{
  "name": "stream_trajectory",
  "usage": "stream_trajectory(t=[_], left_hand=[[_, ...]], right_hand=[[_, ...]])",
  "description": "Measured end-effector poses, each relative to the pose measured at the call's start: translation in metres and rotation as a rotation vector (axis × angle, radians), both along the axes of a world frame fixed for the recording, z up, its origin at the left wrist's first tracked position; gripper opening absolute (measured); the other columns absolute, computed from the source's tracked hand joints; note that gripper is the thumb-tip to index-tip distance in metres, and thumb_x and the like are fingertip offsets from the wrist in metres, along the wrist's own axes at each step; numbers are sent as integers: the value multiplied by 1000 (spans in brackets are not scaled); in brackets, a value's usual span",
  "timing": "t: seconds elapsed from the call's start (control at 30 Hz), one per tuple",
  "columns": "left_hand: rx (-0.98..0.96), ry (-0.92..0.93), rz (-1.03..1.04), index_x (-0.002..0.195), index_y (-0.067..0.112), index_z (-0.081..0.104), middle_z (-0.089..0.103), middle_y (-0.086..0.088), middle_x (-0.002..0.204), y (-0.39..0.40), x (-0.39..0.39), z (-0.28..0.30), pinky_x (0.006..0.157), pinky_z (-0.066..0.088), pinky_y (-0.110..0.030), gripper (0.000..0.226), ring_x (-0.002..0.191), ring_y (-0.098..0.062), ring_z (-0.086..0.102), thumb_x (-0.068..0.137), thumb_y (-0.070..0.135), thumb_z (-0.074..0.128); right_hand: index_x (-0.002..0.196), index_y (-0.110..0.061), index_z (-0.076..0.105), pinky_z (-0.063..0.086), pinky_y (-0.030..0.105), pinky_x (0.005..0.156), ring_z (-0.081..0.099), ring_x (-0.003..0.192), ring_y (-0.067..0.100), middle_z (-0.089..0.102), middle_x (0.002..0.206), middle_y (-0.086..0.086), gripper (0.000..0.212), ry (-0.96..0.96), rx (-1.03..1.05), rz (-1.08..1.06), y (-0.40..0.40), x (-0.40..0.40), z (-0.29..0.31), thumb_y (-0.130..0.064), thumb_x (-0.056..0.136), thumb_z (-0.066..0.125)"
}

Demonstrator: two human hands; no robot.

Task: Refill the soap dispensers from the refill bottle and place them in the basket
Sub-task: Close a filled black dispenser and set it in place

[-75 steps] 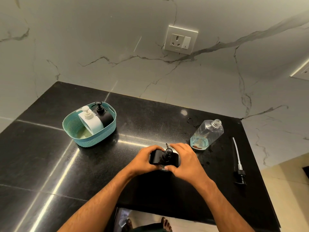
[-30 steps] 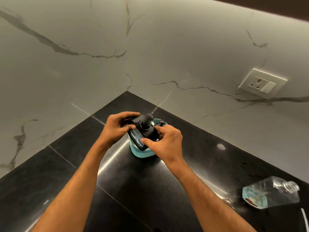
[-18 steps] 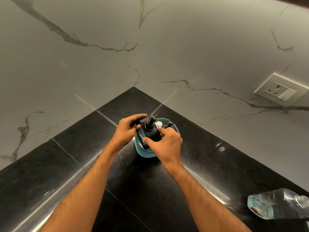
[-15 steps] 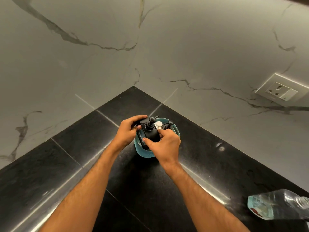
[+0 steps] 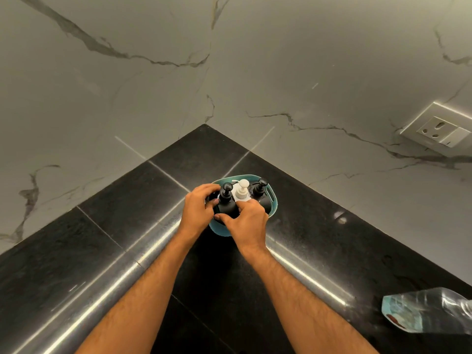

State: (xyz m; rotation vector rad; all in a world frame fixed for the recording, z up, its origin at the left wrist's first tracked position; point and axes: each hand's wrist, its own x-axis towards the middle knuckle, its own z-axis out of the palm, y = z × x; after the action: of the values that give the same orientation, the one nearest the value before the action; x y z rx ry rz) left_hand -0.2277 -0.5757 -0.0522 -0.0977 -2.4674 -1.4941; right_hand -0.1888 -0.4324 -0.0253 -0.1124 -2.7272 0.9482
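Observation:
A teal basket (image 5: 272,203) stands on the black counter near the wall corner. Three pump dispensers sit upright in it: a black one (image 5: 226,200) at the left, a white one (image 5: 242,192) in the middle, another black one (image 5: 260,193) at the right. My left hand (image 5: 198,208) and my right hand (image 5: 247,226) both grip the left black dispenser, one from each side, low inside the basket. The clear refill bottle (image 5: 429,312) lies on its side at the lower right, uncapped end out of frame, with a little blue liquid in it.
Marble walls meet in a corner just behind the basket. A wall socket (image 5: 438,129) is at the right. The black counter (image 5: 102,246) stretches to the left and towards me.
Both hands carried the black dispenser from the counter's front over to the basket and lowered it in beside the white one. The view swung left with them.

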Motion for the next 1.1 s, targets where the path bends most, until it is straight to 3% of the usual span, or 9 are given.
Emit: stream_trajectory(t=[0.3,0.43,0.67,0.77,0.87,1.0,1.1], left_hand=[[-16,16,18,117,7,76,74,-6,118,7,8,1,104,49,-30,47,114,-20,65,74,-12,80],[-15,27,96,129,4,69,69,-10,132,15,17,-5,111,36,-18,54,129,-18,57,78,-10,78],[126,-117,227,152,5,48,47,-12,159,28,31,-9,125,32,-40,59,150,-24,40,97,7,69],[243,-215,287,154,12,47,52,-6,156,33,36,-14,122,38,-48,53,147,-21,45,102,15,57],[351,-246,322,142,20,58,66,3,136,43,41,-12,113,49,-44,45,128,-13,60,99,10,49],[409,-261,366,134,28,63,71,8,122,55,42,-9,105,55,-45,45,115,-10,65,95,17,44],[396,-313,410,133,27,64,71,5,120,62,38,-7,105,54,-48,43,113,-14,64,98,15,43]], right_hand=[[87,-18,65,46,18,72,55,78,6,61,89,-8,46,17,21,12,4,2,-3,-43,63,95],[85,-21,57,44,16,68,53,74,5,58,85,-10,51,18,-31,16,7,3,-4,-42,60,96],[88,-20,63,50,18,65,58,75,6,60,85,-12,52,81,-148,63,29,-1,-14,-50,59,94],[95,-17,66,51,19,67,60,79,8,59,92,-10,31,215,-206,8,48,1,-13,-35,79,87],[99,-16,64,55,24,74,61,87,12,59,98,-5,15,310,-293,-144,68,-7,-14,-13,90,75],[128,-15,61,54,24,93,62,108,10,63,122,-3,31,84,-535,-254,87,-25,-23,-13,97,66],[137,-16,60,50,24,96,61,115,11,63,128,-5,37,-108,-569,-209,93,-39,-28,-20,100,62]])
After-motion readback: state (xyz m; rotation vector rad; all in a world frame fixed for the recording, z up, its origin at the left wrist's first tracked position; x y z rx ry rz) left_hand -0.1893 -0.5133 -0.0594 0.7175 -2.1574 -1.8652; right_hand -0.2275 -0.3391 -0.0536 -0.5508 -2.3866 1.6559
